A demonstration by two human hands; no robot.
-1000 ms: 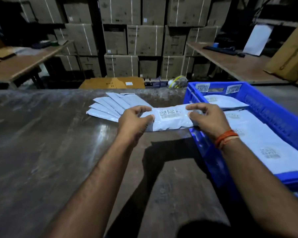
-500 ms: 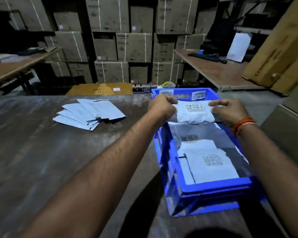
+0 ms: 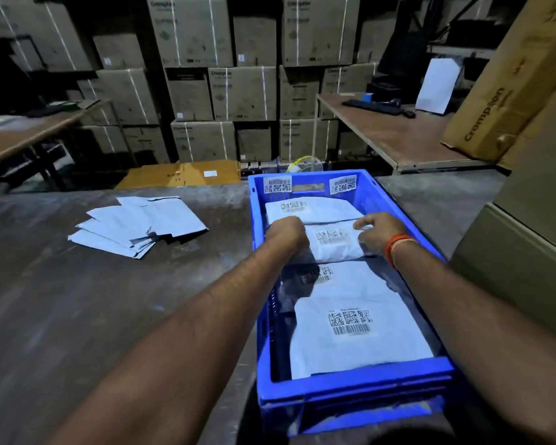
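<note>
A blue plastic crate [image 3: 350, 385] stands on the dark table [image 3: 77, 316] at the right. Several white mailer packets with barcode labels lie inside it. Both my hands are down in the crate, holding one small white packet [image 3: 333, 245] by its ends. My left hand [image 3: 284, 234] grips its left end with curled fingers. My right hand [image 3: 377, 232], with an orange band at the wrist, pinches its right end. The packet lies on or just above the packets below; I cannot tell which. A larger labelled packet [image 3: 360, 335] fills the near part of the crate.
A fanned pile of flat white envelopes [image 3: 135, 226] lies on the table left of the crate. Stacked cardboard boxes [image 3: 231, 91] line the back wall. A side table with a keyboard [image 3: 371, 107] stands far right. Large cartons [image 3: 527, 252] stand close on the right.
Both hands carried the packet from over the table to the right, over the crate, then lowered it down among the other packets. The view turned right with them.
</note>
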